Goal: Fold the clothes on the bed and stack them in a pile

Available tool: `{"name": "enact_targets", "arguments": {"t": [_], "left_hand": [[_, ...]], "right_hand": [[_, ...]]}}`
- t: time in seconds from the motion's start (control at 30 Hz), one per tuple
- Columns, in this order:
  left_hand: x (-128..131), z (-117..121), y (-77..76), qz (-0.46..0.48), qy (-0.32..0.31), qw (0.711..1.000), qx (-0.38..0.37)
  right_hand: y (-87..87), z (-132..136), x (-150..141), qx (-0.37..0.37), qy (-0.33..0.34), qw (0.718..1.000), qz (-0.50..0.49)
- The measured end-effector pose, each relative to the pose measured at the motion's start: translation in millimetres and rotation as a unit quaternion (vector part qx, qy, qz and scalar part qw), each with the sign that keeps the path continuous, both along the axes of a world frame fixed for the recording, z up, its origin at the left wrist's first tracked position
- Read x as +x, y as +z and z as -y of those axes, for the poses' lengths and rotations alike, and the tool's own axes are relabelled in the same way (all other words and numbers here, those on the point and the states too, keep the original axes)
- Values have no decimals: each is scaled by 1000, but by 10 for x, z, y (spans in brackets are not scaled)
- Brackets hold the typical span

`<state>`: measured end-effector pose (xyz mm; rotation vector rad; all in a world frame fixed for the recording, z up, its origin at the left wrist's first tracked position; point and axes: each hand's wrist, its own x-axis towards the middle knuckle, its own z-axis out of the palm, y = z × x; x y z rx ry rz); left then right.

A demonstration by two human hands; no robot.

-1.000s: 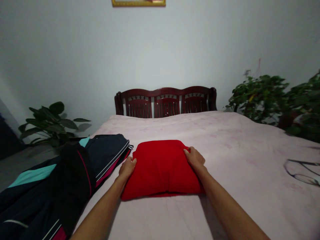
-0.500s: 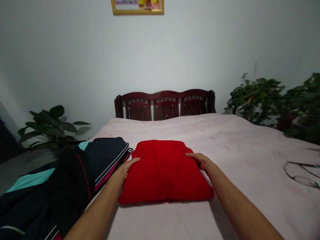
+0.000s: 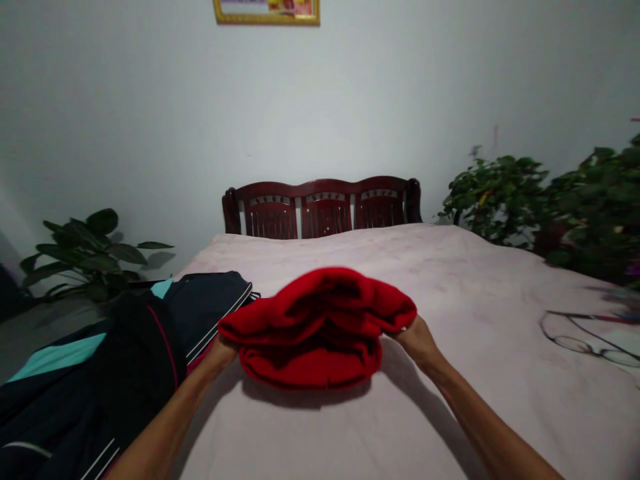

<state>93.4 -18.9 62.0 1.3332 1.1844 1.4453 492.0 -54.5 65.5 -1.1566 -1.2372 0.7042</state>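
Observation:
A folded red garment (image 3: pixel 315 367), its exact kind not plain, is held up just above the pale pink bedsheet (image 3: pixel 480 320). Its layers sag in the middle and its open folds face me. My left hand (image 3: pixel 225 350) grips its left edge, with the fingers mostly hidden beneath the cloth. At the opposite edge my right hand (image 3: pixel 414 337) is closed on the cloth, its fingertips partly hidden too. Dark navy clothes (image 3: pixel 210 303) with white, pink and turquoise trim lie close to my left forearm.
Eyeglasses (image 3: pixel 590 343) rest on the bed at the right. A dark red wooden headboard (image 3: pixel 325 210) stands at the far end. Leafy plants flank the bed, one at the left (image 3: pixel 95 247) and more at the right (image 3: pixel 500 193). A gold-framed picture (image 3: pixel 267 20) hangs above.
The red garment has gone from lying flat on the bed to being lifted by its sides, folds bulging. Both hands have shifted under its edges. The view has turned slightly right.

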Motion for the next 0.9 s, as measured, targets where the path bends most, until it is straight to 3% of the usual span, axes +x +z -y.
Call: {"name": "enact_targets", "arguments": {"t": [0.1, 0.23, 0.33, 0.43, 0.53, 0.63, 0.73, 0.9], "left_hand": [[-118, 177, -242, -61, -33, 998, 5], [-232, 291, -293, -140, -61, 988, 5], [-321, 286, -213, -111, -23, 993, -46], [-413, 316, -116, -68, 11, 986, -155], [-421, 414, -32, -74, -53, 956, -280], [-310, 492, 4, -67, -106, 939, -319], [-182, 455, 12, 6, -123, 952, -281], [-139, 208, 66, 65, -55, 994, -75]], "right_hand": [[-391, 205, 25, -44, 46, 997, -52], [-660, 295, 118, -90, 73, 983, -141], [-626, 309, 242, -170, 62, 966, -186], [-487, 336, 406, -274, 90, 937, -198], [-335, 358, 481, -333, 175, 906, -195], [-234, 331, 376, -364, 208, 893, -162], [-186, 244, 194, -338, 171, 910, -166], [-172, 66, 60, -138, 136, 950, -247]]}}
